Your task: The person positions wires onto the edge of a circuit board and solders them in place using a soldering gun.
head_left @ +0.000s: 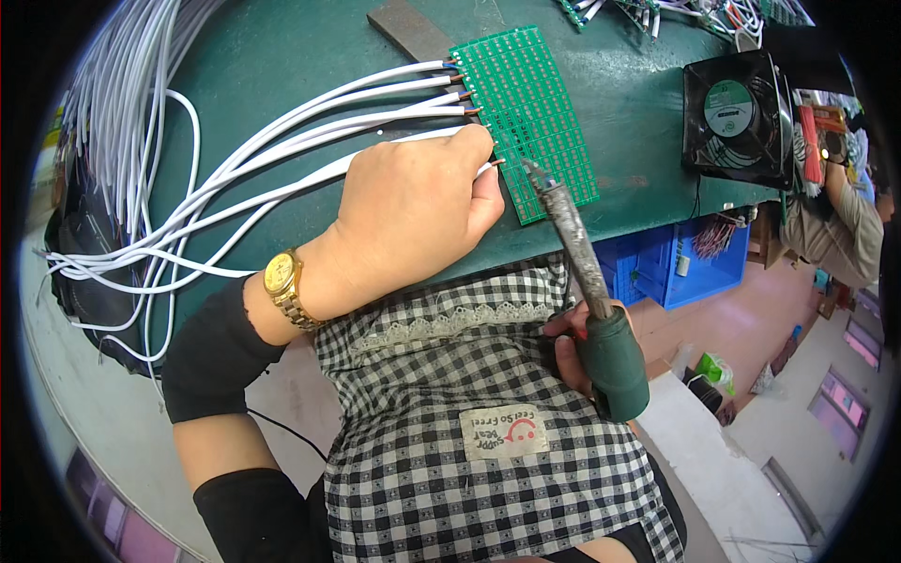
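Note:
My left hand [404, 206] is closed on a white cable [484, 169]; its stripped end, with thin copper-brown wire, reaches the left edge of a green circuit board panel [568, 131]. Several other white cables [328, 114] run from the left to the same edge, higher up. In my right hand [569, 352] is a soldering iron [580, 246] with a dark green handle. Its tip points up and left, over the board beside the left fingertips; whether it touches the board I cannot tell. The handle hides much of the right hand.
A thick bundle of white cables [122, 84] hangs over the left side of the green table [291, 42]. Behind the board lies a grey metal bar [409, 31]. A black fan [738, 120] stands at the right, above a blue crate [699, 267]. Another person's arm [835, 188] shows far right.

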{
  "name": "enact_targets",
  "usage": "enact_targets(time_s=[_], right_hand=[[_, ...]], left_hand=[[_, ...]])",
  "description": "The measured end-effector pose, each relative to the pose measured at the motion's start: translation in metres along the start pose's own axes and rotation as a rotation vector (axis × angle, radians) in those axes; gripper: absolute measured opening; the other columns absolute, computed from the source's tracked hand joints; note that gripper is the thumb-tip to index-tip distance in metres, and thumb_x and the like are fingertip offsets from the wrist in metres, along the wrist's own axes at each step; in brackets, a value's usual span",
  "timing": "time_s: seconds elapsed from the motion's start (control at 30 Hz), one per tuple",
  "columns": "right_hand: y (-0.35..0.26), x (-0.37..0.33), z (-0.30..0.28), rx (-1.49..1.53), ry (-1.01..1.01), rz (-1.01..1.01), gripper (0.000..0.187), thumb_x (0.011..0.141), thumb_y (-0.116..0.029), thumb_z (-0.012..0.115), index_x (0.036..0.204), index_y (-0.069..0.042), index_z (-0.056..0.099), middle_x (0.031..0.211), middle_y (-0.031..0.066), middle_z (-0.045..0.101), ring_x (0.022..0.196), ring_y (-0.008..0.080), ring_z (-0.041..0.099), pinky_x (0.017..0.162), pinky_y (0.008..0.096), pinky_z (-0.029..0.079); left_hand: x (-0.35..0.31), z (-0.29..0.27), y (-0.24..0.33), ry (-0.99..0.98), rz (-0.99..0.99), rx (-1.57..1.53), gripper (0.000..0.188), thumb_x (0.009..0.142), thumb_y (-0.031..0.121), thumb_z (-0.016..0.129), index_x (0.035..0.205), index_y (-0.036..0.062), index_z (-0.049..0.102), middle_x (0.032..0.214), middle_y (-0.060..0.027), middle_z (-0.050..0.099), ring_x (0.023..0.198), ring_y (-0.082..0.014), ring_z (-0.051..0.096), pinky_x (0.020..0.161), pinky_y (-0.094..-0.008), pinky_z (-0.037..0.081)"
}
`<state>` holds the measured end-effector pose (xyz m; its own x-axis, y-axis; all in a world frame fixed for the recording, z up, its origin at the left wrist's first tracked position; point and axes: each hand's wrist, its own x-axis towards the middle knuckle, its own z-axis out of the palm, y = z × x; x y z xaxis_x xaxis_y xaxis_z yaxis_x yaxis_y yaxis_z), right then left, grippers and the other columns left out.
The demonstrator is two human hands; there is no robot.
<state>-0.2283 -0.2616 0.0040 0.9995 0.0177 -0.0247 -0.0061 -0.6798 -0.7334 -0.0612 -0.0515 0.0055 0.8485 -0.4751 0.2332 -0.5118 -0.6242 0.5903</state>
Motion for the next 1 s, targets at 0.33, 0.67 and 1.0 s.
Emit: enact_targets(time_s=[0.33, 0.67, 1.0], right_hand=[[-0.001, 0.004, -0.010, 0.100, -0.191, -0.076, 0.022, 0.088, -0.002, 0.055, 0.109, -0.005, 0.049, 0.087, 0.0119, 0.063, 0.078, 0.0197, 0.062, 0.069, 0.0320, 0.047], [0.008, 0.001, -0.006, 0.050, -0.143, -0.108, 0.020, 0.087, -0.007, 0.058, 0.105, -0.004, 0.051, 0.083, 0.0105, 0.062, 0.077, 0.0191, 0.061, 0.070, 0.0323, 0.048], [0.004, -0.002, -0.004, 0.517, -0.077, 0.146, 0.036, 0.086, -0.003, 0.058, 0.119, -0.005, 0.046, 0.092, 0.0114, 0.061, 0.078, 0.0198, 0.060, 0.071, 0.0334, 0.049]], left_hand=[[0.002, 0.001, 0.000, -0.026, -0.002, 0.017, 0.011, 0.076, 0.011, 0.062, 0.072, 0.0060, 0.052, 0.057, -0.0105, 0.055, 0.048, -0.0286, 0.056, 0.044, -0.0384, 0.041], [0.002, -0.001, 0.000, -0.030, -0.010, 0.001, 0.012, 0.076, 0.011, 0.062, 0.071, 0.0056, 0.052, 0.057, -0.0111, 0.055, 0.049, -0.0298, 0.057, 0.045, -0.0387, 0.042], [0.002, -0.003, 0.000, -0.040, -0.015, -0.003, 0.013, 0.076, 0.012, 0.062, 0.071, 0.0059, 0.051, 0.056, -0.0115, 0.055, 0.048, -0.0295, 0.056, 0.044, -0.0386, 0.041]])
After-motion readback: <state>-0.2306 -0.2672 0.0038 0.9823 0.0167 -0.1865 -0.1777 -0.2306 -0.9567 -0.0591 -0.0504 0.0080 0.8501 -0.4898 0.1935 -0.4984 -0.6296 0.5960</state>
